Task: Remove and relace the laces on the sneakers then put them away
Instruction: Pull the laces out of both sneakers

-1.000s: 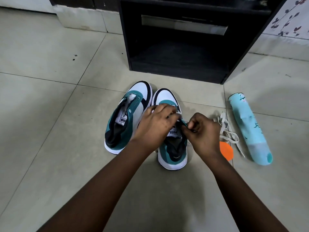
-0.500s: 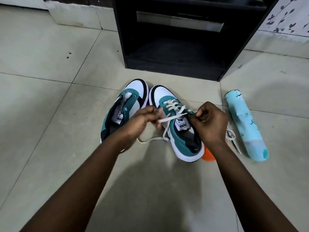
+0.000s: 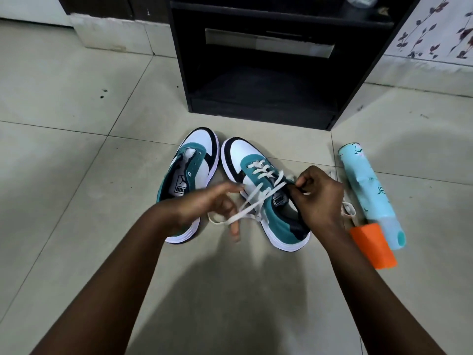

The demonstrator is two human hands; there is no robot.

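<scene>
Now both hands' grip holds the lace (right sneaker).

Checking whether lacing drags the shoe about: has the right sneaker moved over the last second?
Yes. The right sneaker has turned: its heel swung right, toward the blue tube, while its toe stays beside the left sneaker.

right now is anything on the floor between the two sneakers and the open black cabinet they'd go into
Nothing visible. The tile between the left sneaker, the right sneaker and the black cabinet is bare. The blue can and orange cap lie off to the right.
</scene>
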